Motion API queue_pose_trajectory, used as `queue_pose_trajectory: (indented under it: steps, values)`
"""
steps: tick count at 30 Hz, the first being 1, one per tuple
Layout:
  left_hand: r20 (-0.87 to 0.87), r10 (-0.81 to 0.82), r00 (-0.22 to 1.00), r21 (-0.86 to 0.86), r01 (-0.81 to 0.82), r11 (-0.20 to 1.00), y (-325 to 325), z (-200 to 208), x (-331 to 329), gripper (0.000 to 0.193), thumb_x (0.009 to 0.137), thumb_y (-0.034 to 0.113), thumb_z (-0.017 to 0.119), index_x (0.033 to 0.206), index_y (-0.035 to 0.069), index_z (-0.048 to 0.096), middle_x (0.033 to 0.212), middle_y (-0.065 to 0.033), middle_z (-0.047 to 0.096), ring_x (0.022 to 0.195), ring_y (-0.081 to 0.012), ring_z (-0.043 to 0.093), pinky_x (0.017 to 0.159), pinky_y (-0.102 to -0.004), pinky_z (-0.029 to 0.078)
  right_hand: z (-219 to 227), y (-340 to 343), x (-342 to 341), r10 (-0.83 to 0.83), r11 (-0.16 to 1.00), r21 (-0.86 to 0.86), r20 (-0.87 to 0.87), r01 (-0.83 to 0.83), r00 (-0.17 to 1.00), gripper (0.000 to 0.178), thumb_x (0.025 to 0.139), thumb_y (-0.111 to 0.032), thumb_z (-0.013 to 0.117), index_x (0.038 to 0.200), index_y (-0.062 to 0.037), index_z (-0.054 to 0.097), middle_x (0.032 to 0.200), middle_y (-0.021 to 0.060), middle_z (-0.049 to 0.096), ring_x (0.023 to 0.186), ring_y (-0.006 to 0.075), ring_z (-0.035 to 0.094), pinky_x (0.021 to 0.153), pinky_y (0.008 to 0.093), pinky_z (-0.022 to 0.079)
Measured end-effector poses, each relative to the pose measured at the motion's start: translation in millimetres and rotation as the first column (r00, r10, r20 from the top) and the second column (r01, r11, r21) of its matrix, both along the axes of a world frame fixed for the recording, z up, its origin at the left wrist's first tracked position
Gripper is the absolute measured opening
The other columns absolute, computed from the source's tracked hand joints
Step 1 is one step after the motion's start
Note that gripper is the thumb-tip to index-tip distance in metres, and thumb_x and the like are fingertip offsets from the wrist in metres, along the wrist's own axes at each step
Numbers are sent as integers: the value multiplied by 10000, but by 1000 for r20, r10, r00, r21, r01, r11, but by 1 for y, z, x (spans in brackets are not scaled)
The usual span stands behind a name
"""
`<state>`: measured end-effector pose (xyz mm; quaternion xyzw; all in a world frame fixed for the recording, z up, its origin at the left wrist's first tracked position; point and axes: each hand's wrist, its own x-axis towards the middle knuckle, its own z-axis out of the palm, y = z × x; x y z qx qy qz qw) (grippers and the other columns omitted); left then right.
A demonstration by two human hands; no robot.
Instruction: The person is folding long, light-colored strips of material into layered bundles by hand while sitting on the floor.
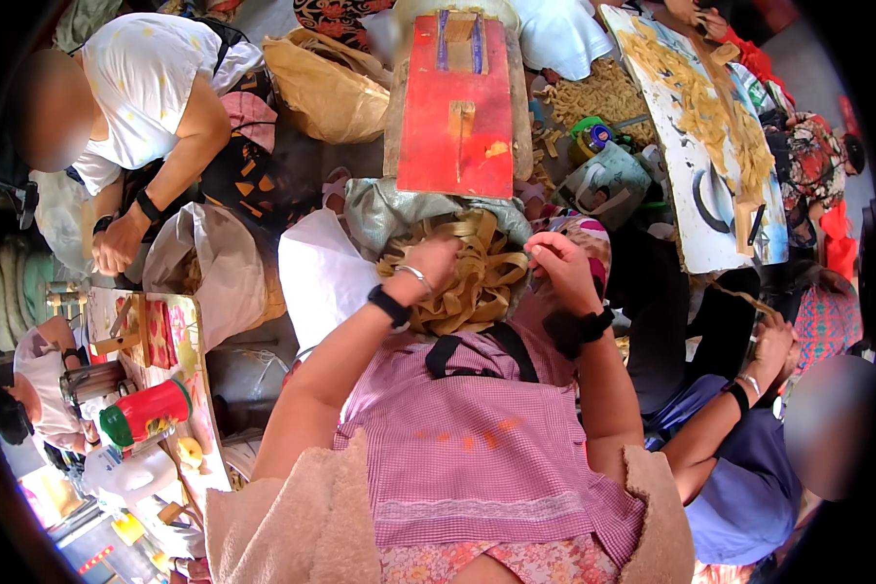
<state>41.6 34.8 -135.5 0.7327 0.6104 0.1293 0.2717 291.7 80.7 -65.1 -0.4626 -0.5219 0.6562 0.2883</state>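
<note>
A loose heap of flat tan strips (477, 292), curled and tangled, lies in my lap. Over its left side my left hand (432, 261) is closed on a tan strip, its fingertips partly blurred among the coils. My right hand (560, 265) is held up at the right edge of the heap, thumb and fingers pinched together. Whatever it pinches, if anything, is too small to make out. Just beyond the heap stands a red board (452, 146) with a small wooden peg (462, 119) and a blue-edged slot.
A white board (696, 229) at the right carries more tan strips. Brown paper sack (326, 88) and white bag (204, 258) stand at left, near a low table (204, 389) with a red-green can (148, 413). Other people sit close on both sides.
</note>
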Motion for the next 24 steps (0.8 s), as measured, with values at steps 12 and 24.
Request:
queue_pose_trajectory:
  steps: [12, 24]
  values:
    - [-56, -154, 987, 420, 163, 893, -18, 78, 9, 258, 700, 153, 620, 956, 117, 616, 814, -60, 583, 803, -257, 561, 684, -372, 499, 14, -6, -7, 158, 987, 5, -53, -158, 986, 310, 869, -157, 614, 1143, -16, 580, 1059, 28, 602, 939, 97, 563, 795, 253, 469]
    - [568, -311, 762, 679, -220, 701, -32, 243, 6, 149, 841, 112, 630, 965, 31, 617, 825, -93, 622, 746, -276, 602, 662, -342, 472, 182, -37, -76, 567, 791, 271, 12, -548, 824, 436, 832, -38, 642, 1222, -39, 447, 989, 23, 558, 880, 94, 547, 742, 252, 468]
